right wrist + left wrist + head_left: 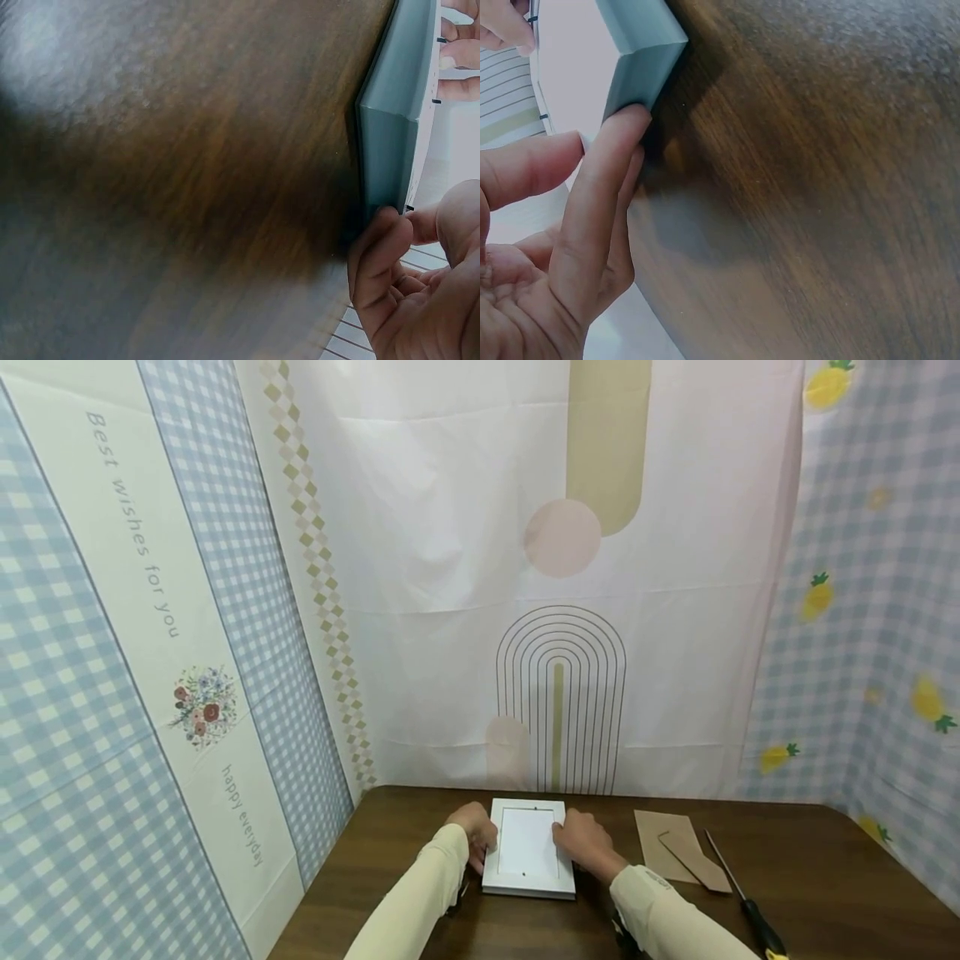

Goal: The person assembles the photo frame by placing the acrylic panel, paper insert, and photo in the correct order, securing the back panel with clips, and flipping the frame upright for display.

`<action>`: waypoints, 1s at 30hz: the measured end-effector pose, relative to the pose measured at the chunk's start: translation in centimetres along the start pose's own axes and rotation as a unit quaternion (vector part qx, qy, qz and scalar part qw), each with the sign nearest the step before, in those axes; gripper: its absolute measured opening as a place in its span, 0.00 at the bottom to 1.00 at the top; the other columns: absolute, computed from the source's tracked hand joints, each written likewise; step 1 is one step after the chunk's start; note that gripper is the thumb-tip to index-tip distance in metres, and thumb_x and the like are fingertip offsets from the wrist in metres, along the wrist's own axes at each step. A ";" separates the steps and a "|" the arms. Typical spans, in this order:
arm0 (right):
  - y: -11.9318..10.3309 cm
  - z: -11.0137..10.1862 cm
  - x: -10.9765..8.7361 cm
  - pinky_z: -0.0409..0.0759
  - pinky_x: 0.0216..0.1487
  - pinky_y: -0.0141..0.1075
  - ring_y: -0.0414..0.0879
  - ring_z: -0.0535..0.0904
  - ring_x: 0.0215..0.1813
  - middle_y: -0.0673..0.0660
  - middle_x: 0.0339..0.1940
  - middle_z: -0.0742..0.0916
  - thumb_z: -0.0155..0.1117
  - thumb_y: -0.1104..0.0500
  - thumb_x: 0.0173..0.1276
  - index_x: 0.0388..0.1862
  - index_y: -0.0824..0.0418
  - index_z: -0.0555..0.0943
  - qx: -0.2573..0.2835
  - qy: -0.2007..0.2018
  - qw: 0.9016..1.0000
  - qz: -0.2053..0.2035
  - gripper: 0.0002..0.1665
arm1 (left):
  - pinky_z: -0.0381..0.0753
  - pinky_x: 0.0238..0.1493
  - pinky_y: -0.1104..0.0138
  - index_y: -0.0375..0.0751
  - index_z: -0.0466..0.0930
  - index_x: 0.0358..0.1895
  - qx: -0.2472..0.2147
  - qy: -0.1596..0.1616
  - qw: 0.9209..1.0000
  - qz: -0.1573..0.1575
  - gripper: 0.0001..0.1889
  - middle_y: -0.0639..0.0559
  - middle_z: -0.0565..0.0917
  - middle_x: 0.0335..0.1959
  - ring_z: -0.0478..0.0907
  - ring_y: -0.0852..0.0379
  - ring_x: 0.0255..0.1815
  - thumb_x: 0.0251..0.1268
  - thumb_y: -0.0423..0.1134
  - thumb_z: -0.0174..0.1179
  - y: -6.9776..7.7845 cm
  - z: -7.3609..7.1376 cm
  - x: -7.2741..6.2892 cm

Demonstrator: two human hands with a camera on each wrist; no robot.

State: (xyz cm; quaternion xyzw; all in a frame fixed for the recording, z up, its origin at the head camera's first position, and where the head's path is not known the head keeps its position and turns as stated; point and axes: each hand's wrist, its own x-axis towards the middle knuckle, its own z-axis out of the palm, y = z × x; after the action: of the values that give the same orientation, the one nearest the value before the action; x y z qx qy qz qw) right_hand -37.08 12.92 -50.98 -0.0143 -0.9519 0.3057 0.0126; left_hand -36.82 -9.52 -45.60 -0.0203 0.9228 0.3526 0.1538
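Note:
A white picture frame (528,843) lies flat on the brown wooden table (408,831), with a pale inner panel and small dark tabs at its top and bottom edges. My left hand (474,833) grips its left side; in the left wrist view the fingers (607,150) press the outer edge while the thumb lies over the top face. Opposite, my right hand (587,842) holds the right side. The right wrist view has bent fingers (382,247) against the frame's grey-looking side wall (390,142), with the thumb partly hidden.
Right of the frame lies a brown card panel (652,839) with a narrower brown flap (708,870) on it. A thin bent dark rod (678,857) rests there too. Farther right is a screwdriver (761,925) with a black and yellow handle. Patterned cloths hang behind and beside the table.

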 end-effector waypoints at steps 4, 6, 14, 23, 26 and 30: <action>0.2 0.2 0.0 0.77 0.13 0.33 0.48 0.81 0.17 0.59 0.25 0.84 0.59 0.55 0.85 0.38 0.65 0.83 0.000 0.003 1.000 0.001 0.16 | 0.98 0.26 0.63 0.24 0.81 0.28 0.009 -0.001 1.000 0.001 0.09 0.34 0.87 0.21 0.96 0.38 0.31 0.68 0.22 0.66 0.1 0.3 0.0; 0.3 0.2 0.0 0.77 0.12 0.33 0.48 0.82 0.16 0.59 0.25 0.84 0.59 0.56 0.85 0.38 0.66 0.83 -0.003 0.006 1.000 0.002 0.16 | 0.98 0.26 0.63 0.24 0.81 0.27 0.008 0.000 1.000 0.001 0.09 0.34 0.87 0.20 0.96 0.38 0.31 0.68 0.21 0.66 0.2 0.4 0.0; 0.3 -0.4 -0.1 0.80 0.16 0.38 0.51 0.82 0.20 0.61 0.29 0.85 0.60 0.56 0.84 0.46 0.69 0.84 -0.001 0.018 1.000 -0.002 0.15 | 0.96 0.22 0.64 0.23 0.81 0.30 -0.002 -0.004 1.000 0.000 0.07 0.34 0.87 0.21 0.95 0.40 0.26 0.68 0.20 0.66 0.6 0.8 0.2; 0.9 -1.2 0.1 0.78 0.18 0.38 0.52 0.81 0.22 0.61 0.29 0.84 0.60 0.57 0.84 0.49 0.72 0.85 0.004 0.029 0.999 -0.033 0.17 | 0.97 0.24 0.62 0.22 0.82 0.38 -0.002 -0.003 1.000 0.005 0.04 0.33 0.87 0.25 0.93 0.43 0.23 0.70 0.22 0.67 1.6 0.8 0.1; 1.1 -1.4 0.1 0.77 0.16 0.38 0.51 0.80 0.21 0.60 0.28 0.83 0.60 0.57 0.84 0.48 0.72 0.85 0.003 0.031 0.999 -0.036 0.17 | 0.98 0.27 0.61 0.22 0.82 0.38 -0.003 -0.009 1.000 0.007 0.04 0.33 0.87 0.25 0.96 0.39 0.30 0.70 0.22 0.67 1.7 0.8 0.0; 1.4 -1.5 0.0 0.77 0.14 0.36 0.51 0.80 0.19 0.60 0.26 0.83 0.59 0.56 0.84 0.48 0.71 0.85 0.003 0.028 0.999 -0.032 0.17 | 1.00 0.31 0.61 0.22 0.81 0.37 -0.006 -0.017 1.000 0.008 0.04 0.33 0.88 0.25 0.96 0.38 0.32 0.70 0.22 0.66 1.9 1.0 -0.2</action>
State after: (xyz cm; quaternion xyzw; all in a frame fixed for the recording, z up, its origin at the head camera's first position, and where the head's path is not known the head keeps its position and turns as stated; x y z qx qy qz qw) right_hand -37.04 14.96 -50.55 0.0074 -0.9503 0.3074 0.0494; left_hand -36.69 -7.47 -44.99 -0.0074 0.9180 0.3598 0.1668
